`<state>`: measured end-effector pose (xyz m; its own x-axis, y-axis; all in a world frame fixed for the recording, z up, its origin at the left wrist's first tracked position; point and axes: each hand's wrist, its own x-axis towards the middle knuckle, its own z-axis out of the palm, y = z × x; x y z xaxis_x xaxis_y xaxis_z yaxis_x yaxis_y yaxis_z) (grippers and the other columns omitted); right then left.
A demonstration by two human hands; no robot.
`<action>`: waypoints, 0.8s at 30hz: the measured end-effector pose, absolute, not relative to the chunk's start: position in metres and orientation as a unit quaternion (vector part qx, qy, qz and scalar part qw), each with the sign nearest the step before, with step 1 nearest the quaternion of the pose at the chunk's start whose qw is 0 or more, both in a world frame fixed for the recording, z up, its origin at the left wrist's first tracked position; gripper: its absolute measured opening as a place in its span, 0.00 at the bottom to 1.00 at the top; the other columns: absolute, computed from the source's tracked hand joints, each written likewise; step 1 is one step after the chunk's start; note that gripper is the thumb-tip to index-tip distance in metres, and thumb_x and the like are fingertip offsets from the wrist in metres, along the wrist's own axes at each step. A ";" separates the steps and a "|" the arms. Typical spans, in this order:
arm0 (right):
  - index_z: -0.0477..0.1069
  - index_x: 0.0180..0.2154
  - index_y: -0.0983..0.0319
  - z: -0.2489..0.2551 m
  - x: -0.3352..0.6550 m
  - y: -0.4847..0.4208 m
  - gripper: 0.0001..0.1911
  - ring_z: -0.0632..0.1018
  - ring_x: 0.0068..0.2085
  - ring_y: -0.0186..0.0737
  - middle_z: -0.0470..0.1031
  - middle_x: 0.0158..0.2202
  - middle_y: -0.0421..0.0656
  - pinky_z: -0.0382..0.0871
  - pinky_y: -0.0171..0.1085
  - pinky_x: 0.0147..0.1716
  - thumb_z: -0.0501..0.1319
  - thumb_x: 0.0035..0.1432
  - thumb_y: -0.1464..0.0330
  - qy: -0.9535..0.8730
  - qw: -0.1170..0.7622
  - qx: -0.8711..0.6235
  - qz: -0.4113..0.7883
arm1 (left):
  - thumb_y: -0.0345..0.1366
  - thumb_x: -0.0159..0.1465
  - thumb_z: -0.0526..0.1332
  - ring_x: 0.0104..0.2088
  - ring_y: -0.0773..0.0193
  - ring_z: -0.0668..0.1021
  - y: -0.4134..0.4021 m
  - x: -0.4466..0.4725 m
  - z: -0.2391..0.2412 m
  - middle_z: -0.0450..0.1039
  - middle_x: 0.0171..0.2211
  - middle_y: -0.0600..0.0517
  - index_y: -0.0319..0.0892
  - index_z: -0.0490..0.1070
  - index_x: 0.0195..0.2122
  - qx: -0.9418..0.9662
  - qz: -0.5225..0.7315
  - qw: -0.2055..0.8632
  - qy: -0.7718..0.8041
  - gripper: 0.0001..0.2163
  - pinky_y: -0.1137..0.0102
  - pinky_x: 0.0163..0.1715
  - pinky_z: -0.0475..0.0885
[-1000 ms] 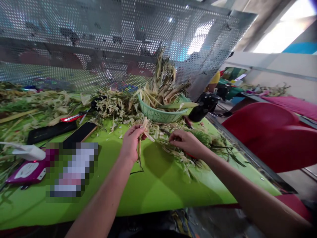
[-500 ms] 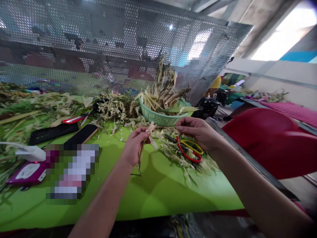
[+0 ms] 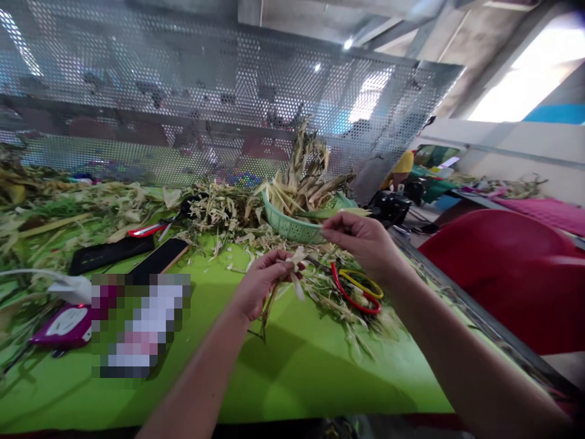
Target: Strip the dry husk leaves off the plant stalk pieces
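Note:
My left hand [image 3: 262,283] is closed around a small bundle of dried straw-coloured leaf strips [image 3: 274,291] whose ends hang down toward the green table [image 3: 283,372]. My right hand [image 3: 361,239] hovers higher, just in front of the teal basket [image 3: 292,225], with thumb and fingers pinched; what they pinch is too thin to name. Red and yellow handled scissors [image 3: 359,289] lie on leaf scraps below my right wrist.
The basket is heaped with dried husks. Leaf litter covers the back and left of the table. Red-handled snips [image 3: 148,228], two dark flat slabs [image 3: 132,253], a purple device [image 3: 66,323] and a blurred patch lie left. A perforated metal screen stands behind; red chairs [image 3: 507,274] are on the right.
My right hand lifted off the leaf scraps and rose toward the basket, uncovering the scissors. My left hand kept its bundle and barely moved. The view tilted upward a little.

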<state>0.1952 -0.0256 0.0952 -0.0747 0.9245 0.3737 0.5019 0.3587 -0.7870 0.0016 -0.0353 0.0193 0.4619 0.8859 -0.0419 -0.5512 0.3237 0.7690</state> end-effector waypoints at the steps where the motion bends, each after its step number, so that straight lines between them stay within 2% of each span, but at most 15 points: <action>1: 0.72 0.30 0.60 0.097 0.201 -0.025 0.11 0.65 0.25 0.32 0.68 0.25 0.38 0.58 0.33 0.23 0.66 0.50 0.59 -0.684 0.460 -0.518 0.228 | 0.34 0.51 0.68 0.32 0.63 0.78 -0.033 0.001 0.019 0.77 0.32 0.48 0.39 0.71 0.31 0.343 0.473 0.774 0.244 0.09 0.67 0.39 0.71; 4: 0.72 0.31 0.60 0.100 0.217 -0.027 0.12 0.65 0.24 0.32 0.68 0.26 0.38 0.57 0.33 0.22 0.66 0.50 0.59 -0.661 0.489 -0.524 0.223 | 0.32 0.53 0.67 0.33 0.64 0.79 -0.028 -0.002 0.016 0.77 0.32 0.48 0.38 0.71 0.33 0.323 0.498 0.764 0.255 0.08 0.70 0.38 0.71; 14: 0.71 0.32 0.58 0.078 0.242 -0.026 0.10 0.69 0.27 0.37 0.69 0.27 0.39 0.62 0.36 0.27 0.63 0.53 0.59 -0.682 0.466 -0.549 0.132 | 0.28 0.56 0.63 0.31 0.66 0.79 -0.024 0.000 0.011 0.77 0.31 0.47 0.38 0.71 0.32 0.265 0.515 0.764 0.286 0.04 0.72 0.33 0.74; 16: 0.72 0.32 0.57 0.078 0.242 -0.026 0.08 0.72 0.29 0.40 0.72 0.28 0.41 0.64 0.38 0.29 0.62 0.54 0.59 -0.708 0.414 -0.565 0.087 | 0.28 0.55 0.63 0.31 0.66 0.79 -0.023 0.000 0.009 0.77 0.30 0.47 0.37 0.71 0.33 0.263 0.516 0.763 0.287 0.04 0.72 0.33 0.75; 19: 0.75 0.35 0.55 0.079 0.233 -0.028 0.07 0.75 0.38 0.48 0.76 0.39 0.44 0.67 0.43 0.36 0.62 0.55 0.62 -0.765 0.319 -0.559 0.025 | 0.28 0.54 0.64 0.32 0.65 0.79 -0.022 0.002 0.007 0.77 0.30 0.47 0.37 0.71 0.33 0.269 0.514 0.761 0.291 0.05 0.71 0.34 0.74; 21: 0.76 0.39 0.54 0.077 0.221 -0.029 0.09 0.75 0.43 0.49 0.75 0.45 0.44 0.67 0.44 0.40 0.61 0.56 0.63 -0.786 0.318 -0.528 0.054 | 0.28 0.53 0.65 0.31 0.65 0.79 -0.024 0.004 0.006 0.76 0.29 0.48 0.37 0.71 0.32 0.276 0.505 0.761 0.300 0.06 0.71 0.34 0.74; 24: 0.75 0.41 0.54 0.067 0.199 -0.030 0.11 0.76 0.40 0.45 0.76 0.42 0.43 0.68 0.41 0.38 0.59 0.59 0.61 -0.775 0.342 -0.506 0.161 | 0.29 0.52 0.66 0.29 0.66 0.78 -0.026 0.009 0.006 0.75 0.27 0.50 0.37 0.70 0.30 0.302 0.483 0.764 0.304 0.06 0.72 0.33 0.72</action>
<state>0.1987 -0.0302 0.0666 -0.2545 0.8948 0.3669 0.6740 0.4362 -0.5962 0.0085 -0.0265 0.0058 0.3487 0.9211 -0.1729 -0.5535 0.3513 0.7551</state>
